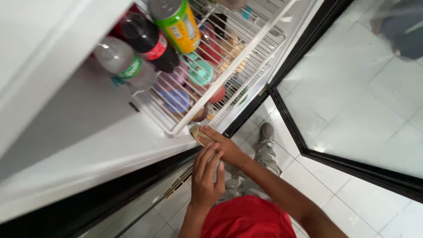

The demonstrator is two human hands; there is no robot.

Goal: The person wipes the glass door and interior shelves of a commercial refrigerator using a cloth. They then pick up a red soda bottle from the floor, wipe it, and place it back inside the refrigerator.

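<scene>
My right hand point(225, 147) is shut on a small yellowish cloth point(198, 133) and presses it against the white front edge of the fridge, just below the corner of a white wire shelf point(229, 72). Just below it is my left hand point(206, 178), holding nothing, fingers pointing up and touching the right hand near the wrist. Lying on the shelf are a clear bottle with a green label point(118, 59), a dark bottle with a red label point(147, 39) and a green and yellow bottle point(176, 22).
Under the wire shelf sit containers with teal point(200, 72) and purple point(176, 99) lids. The fridge's black-framed glass door point(352, 97) stands open at the right. My red shirt, grey trousers and a shoe point(266, 131) show over the white tiled floor.
</scene>
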